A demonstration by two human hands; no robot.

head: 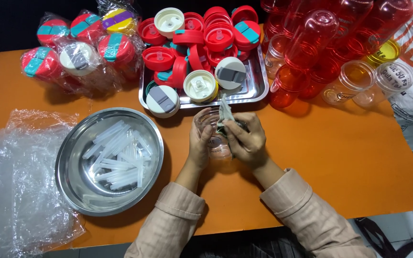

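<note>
Clear cup (214,138) sits upright on the orange table (340,157) right between both hands, left hand (201,142) wrapped round its side, right hand (247,141) pinching a grey cloth (224,111) at its mouth.

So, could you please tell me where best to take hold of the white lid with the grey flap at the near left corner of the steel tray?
Probably by its round rim, from above: the white lid with the grey flap lies flat, overhanging the near left corner of the rectangular steel tray, so its front edge is exposed. Coming from the near side avoids the cream lid beside it.
</note>
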